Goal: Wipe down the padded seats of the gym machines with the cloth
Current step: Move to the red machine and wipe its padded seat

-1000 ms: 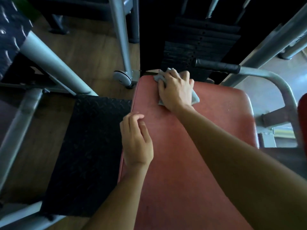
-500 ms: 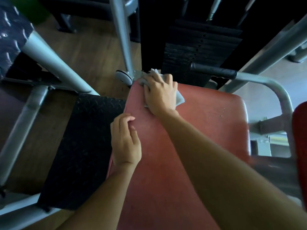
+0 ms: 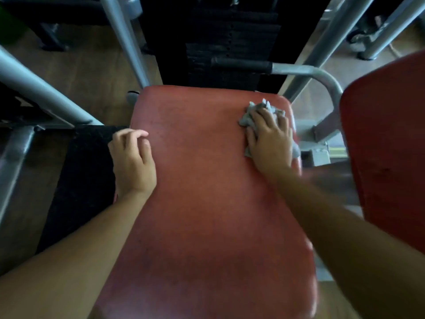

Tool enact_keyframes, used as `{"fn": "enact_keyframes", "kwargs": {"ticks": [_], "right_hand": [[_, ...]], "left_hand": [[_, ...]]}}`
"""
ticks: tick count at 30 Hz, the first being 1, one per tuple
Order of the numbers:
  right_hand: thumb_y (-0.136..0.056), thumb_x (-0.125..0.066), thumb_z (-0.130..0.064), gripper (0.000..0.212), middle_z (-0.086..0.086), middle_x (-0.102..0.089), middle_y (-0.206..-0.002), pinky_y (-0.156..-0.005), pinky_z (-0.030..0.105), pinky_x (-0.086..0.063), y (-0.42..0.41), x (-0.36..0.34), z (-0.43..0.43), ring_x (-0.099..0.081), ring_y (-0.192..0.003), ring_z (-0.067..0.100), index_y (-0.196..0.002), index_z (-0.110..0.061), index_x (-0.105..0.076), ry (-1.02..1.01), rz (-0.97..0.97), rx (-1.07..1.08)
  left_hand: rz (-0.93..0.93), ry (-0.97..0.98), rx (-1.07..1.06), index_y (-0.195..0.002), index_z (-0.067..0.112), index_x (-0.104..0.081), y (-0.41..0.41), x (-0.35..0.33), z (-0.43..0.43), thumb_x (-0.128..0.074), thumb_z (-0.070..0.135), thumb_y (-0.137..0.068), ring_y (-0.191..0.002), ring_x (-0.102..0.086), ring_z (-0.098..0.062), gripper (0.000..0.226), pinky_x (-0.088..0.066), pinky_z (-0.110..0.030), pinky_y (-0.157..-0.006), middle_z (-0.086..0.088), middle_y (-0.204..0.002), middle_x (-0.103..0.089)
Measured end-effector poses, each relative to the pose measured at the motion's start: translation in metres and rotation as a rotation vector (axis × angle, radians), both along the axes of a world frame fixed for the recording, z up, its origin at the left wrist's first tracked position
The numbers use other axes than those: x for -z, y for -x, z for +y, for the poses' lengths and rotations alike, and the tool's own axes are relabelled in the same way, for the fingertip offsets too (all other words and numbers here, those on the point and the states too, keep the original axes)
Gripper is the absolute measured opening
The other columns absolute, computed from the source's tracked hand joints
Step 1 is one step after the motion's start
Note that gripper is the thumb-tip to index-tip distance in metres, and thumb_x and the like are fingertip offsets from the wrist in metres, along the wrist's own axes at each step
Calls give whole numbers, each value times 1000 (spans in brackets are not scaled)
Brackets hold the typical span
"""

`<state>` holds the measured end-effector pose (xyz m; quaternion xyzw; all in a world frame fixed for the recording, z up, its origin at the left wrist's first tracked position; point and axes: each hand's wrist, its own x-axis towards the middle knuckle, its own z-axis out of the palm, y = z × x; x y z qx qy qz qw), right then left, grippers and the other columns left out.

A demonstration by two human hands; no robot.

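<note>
A red padded seat [image 3: 207,180] fills the middle of the view. My right hand [image 3: 270,141] presses a crumpled grey cloth [image 3: 255,111] flat onto the seat's far right corner; most of the cloth is hidden under the palm. My left hand [image 3: 134,162] rests on the seat's left edge with its fingers loosely curled, holding nothing.
A second red pad [image 3: 386,146] stands at the right. A grey curved bar with a black grip [image 3: 241,63] runs behind the seat, in front of a black weight stack [image 3: 232,38]. Grey frame tubes [image 3: 41,93] and a black mat [image 3: 87,171] lie at the left on wooden floor.
My right hand has swept the cloth from the seat's far left corner across to its far right corner. My left hand stays on the left edge.
</note>
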<state>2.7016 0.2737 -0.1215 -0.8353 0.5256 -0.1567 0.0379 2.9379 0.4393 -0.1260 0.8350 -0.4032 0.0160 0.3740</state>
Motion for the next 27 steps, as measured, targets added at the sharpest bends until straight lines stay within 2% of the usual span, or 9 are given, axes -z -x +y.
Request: {"fn": "enact_keyframes", "kwargs": {"ticks": [4,6,8,10,13,17,20,23,27], "right_hand": [[-98,-42,-36,48,0,-51,-148,-108,49,-40,44,0,84,-47,-128,38,-142,-20,-54,-81,-5,82],[-97,-50,-32,48,3,-52,-147,-106,47,-41,67,-2,124,-49,-126,39,-141,-16,-56,-100,-34,127],[-97,-55,-30,51,6,-51,-149,-109,41,-35,99,-8,164,-50,-127,37,-144,-13,-52,-132,-47,211],[-99,-58,-29,52,5,-49,-151,-106,34,-36,130,-17,195,-52,-128,32,-148,-15,-48,-247,-126,319],[-98,-54,-42,54,-1,-52,-147,-94,33,-46,164,-31,230,-58,-125,24,-148,-25,-45,-497,-188,388],[-99,-41,-53,58,7,-59,-136,-87,37,-48,170,-30,220,-61,-116,30,-146,-21,-43,-583,-25,398],[-102,-41,-48,49,14,-63,-126,-79,37,-44,156,-22,180,-63,-107,37,-138,-15,-51,-547,-108,399],[-101,-43,-48,49,12,-62,-126,-82,40,-46,150,-21,165,-62,-108,38,-137,-15,-51,-520,-157,385],[-100,-48,-46,52,7,-59,-133,-85,35,-46,169,-36,201,-62,-113,30,-145,-19,-44,-657,-80,310]], "left_hand": [[-56,-31,49,-108,9,-66,-1,-3,1,-50,25,-97,-112,-53,-40,25,-40,-45,-102,-18,-121,-59],[-155,-107,91,-109,15,-66,0,-8,2,-53,30,-96,-111,-54,-39,24,-40,-47,-100,-11,-122,-61],[-280,-164,187,-111,19,-66,16,-13,9,-55,31,-94,-110,-52,-38,24,-37,-48,-98,-7,-122,-63],[-293,-199,252,-115,21,-65,39,-15,10,-56,31,-92,-111,-49,-35,27,-34,-47,-99,-5,-124,-61],[-221,-233,262,-120,23,-63,82,-8,1,-54,37,-91,-116,-52,-34,34,-36,-49,-101,-5,-129,-57],[-212,-165,172,-120,19,-64,105,5,-13,-52,37,-94,-118,-53,-34,33,-34,-56,-111,-7,-129,-58],[-246,-172,131,-118,19,-64,103,6,-13,-50,36,-95,-117,-52,-34,32,-35,-52,-109,-6,-128,-57],[-263,-202,139,-120,20,-62,107,3,-16,-49,37,-96,-118,-52,-34,32,-36,-50,-109,-6,-130,-56],[-270,-249,124,-121,21,-58,108,-1,-15,-50,38,-95,-120,-50,-37,32,-35,-51,-108,-5,-132,-53]]}}
